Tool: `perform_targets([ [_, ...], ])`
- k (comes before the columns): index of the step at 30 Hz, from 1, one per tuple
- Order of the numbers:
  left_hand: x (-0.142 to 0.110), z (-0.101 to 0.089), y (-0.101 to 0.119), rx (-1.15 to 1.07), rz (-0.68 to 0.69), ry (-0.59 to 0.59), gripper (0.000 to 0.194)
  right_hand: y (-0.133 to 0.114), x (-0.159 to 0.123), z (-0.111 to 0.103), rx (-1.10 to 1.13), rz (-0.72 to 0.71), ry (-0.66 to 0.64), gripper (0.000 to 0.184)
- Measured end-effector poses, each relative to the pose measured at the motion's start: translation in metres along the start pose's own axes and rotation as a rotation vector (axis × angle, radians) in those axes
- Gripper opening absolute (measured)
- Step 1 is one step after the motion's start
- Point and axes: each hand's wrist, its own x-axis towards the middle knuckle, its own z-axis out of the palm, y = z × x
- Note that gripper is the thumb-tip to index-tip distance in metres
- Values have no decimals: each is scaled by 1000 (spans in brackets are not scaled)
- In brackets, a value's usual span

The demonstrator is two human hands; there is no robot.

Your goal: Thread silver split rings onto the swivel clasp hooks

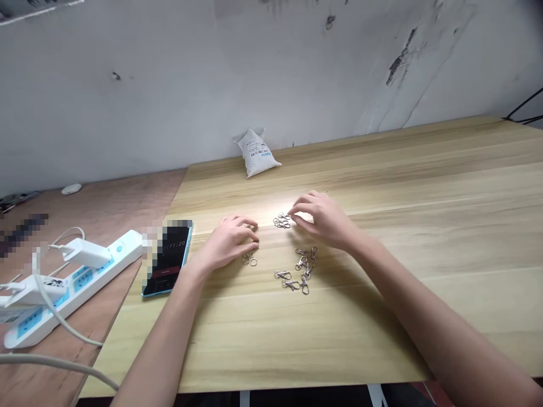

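My right hand (324, 219) reaches over the wooden table, its thumb and fingertips drawn together at the right edge of a small group of silver lobster clasps (281, 224). One lobster clasp (284, 216) of that group is at the fingertips. Palm down, my left hand (231, 240) rests on the table with its fingers spread. A few metal split rings (253, 262) lie just below its thumb, partly covered by the hand. Nearer to me, between my forearms, several more lobster clasps with rings (306, 265) are scattered.
A phone (172, 257) lies left of my left hand. Farther left, a white power strip (80, 285) carries plugged-in chargers and cables. Against the wall at the back stands a white plastic parcel (257, 154). The pale wooden tabletop (424, 226) extends to the right.
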Motion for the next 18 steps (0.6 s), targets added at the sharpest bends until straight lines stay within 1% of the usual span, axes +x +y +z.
perform_targets([
  [1,1,1,1,-1,-3,6,12,-1,-1,-10,63,25,-119,22],
  [3,3,3,4,-2,-10,16,12,-6,-5,-26,178,94,-433,18],
  [4,4,3,4,2,-12,20,11,-9,-7,-30,183,122,-503,15],
  [5,4,3,4,7,-14,29,11,-13,-8,-33,175,142,-538,13],
  [6,5,4,4,14,-17,42,10,-16,-10,-33,149,157,-551,11],
  [9,4,4,1,44,-33,89,12,-26,-11,-24,-11,169,-526,12],
  [13,4,4,-1,73,-19,104,15,-37,-10,-10,-234,107,-483,16],
  [18,7,7,4,184,-9,122,20,-48,-8,3,-388,60,-410,17],
])
